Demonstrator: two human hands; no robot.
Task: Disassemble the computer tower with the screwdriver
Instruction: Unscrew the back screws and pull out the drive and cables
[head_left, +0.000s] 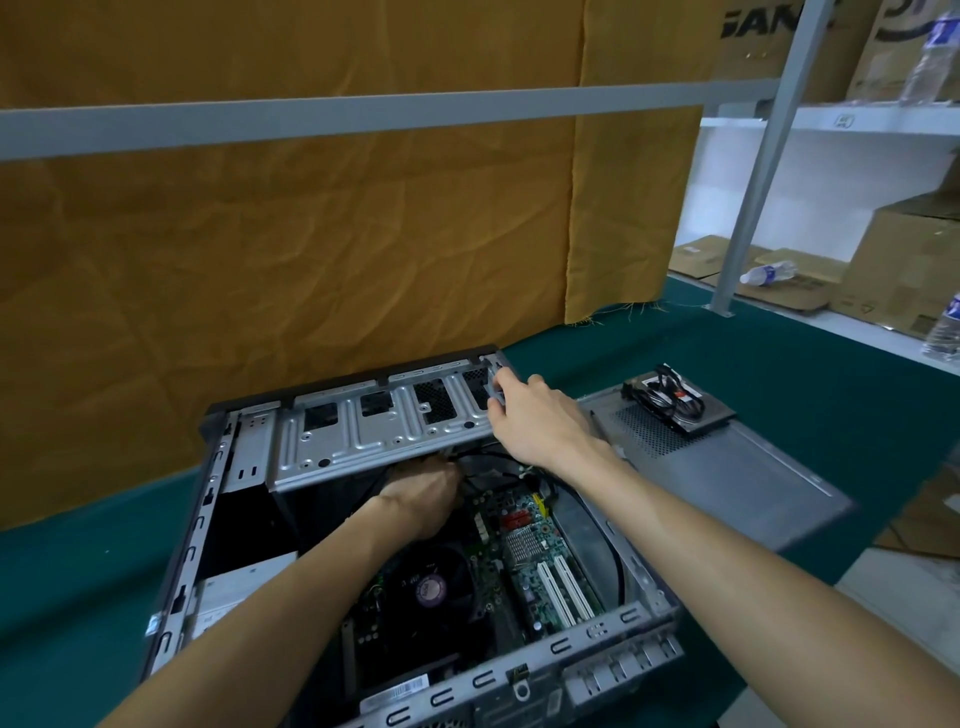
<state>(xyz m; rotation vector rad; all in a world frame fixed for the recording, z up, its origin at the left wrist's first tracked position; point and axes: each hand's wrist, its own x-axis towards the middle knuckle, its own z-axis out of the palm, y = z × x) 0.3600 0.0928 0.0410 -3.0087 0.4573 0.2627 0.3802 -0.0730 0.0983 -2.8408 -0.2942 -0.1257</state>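
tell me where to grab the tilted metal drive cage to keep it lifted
Grip the drive cage at its far right corner, from the right, as the right hand does. It tilts up as a flat perforated panel, that edge is exposed, and the left hand works underneath.

Grey computer tower (363, 431), green motherboard (540, 551), teal table (78, 571), mustard-yellow cloth (311, 249).

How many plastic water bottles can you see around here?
3: one bottle upright on the top shelf, one lying on flattened cardboard, one at the right edge. Others may be hidden.
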